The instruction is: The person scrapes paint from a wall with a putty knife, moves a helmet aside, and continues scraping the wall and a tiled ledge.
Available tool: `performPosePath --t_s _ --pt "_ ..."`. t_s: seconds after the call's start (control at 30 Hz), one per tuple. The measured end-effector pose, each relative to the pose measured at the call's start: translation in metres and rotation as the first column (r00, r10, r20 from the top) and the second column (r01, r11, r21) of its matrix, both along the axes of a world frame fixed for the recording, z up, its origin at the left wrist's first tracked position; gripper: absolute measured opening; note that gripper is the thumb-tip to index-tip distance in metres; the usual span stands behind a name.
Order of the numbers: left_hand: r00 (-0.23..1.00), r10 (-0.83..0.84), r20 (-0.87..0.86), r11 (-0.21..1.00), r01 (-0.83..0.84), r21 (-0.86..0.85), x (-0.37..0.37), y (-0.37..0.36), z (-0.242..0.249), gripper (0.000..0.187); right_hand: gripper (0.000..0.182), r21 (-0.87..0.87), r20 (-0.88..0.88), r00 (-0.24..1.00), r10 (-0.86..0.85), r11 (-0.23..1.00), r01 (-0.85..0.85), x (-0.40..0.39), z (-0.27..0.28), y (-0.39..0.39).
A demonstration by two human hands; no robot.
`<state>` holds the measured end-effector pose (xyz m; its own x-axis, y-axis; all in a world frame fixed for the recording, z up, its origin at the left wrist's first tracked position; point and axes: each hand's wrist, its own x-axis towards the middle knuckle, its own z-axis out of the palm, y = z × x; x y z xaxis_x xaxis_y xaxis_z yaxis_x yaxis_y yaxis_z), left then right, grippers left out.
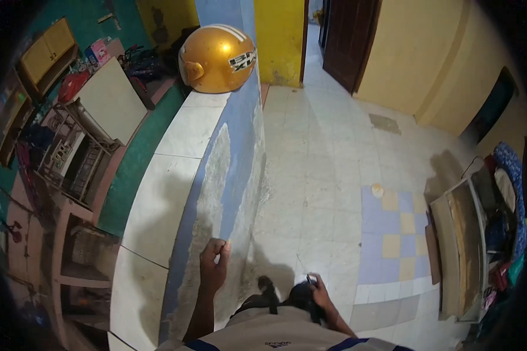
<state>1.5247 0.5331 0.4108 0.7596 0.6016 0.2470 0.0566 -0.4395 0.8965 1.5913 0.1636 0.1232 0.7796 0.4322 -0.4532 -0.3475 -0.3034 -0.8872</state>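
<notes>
My left hand [215, 257] is raised in front of the low wall, its fingers curled and the thumb pressed to the fingertips. Whatever may be in that pinch is too small to make out. Lower down, close to my body, my right hand [319, 291] is closed around a small dark object [309, 279]. A thin wire-like line runs up from it; its kind does not show clearly. A gold motorcycle helmet [216, 61] with white stripes rests on the far end of the white tiled ledge [158, 193], well away from both hands.
The blue, peeling wall [216, 175] drops from the ledge to a pale tiled floor [310, 175]. Racks and a white board [112, 99] stand to the left. A cabinet [459, 251] with piled cloth is at the right. A brown door [351, 44] stands ajar at the back.
</notes>
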Motion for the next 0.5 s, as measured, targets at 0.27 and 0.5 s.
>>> performPosePath --t_s 0.27,0.5 --pt "0.985 0.172 -0.017 0.983 -0.17 0.074 -0.006 0.037 0.051 0.009 0.022 0.041 0.101 0.923 0.371 0.925 -0.377 0.107 0.056 0.068" --pt "0.959 0.238 -0.157 0.961 -0.208 0.184 0.027 0.035 0.106 0.008 0.02 -0.047 -0.113 0.814 0.57 0.815 -0.577 0.247 0.144 0.137"
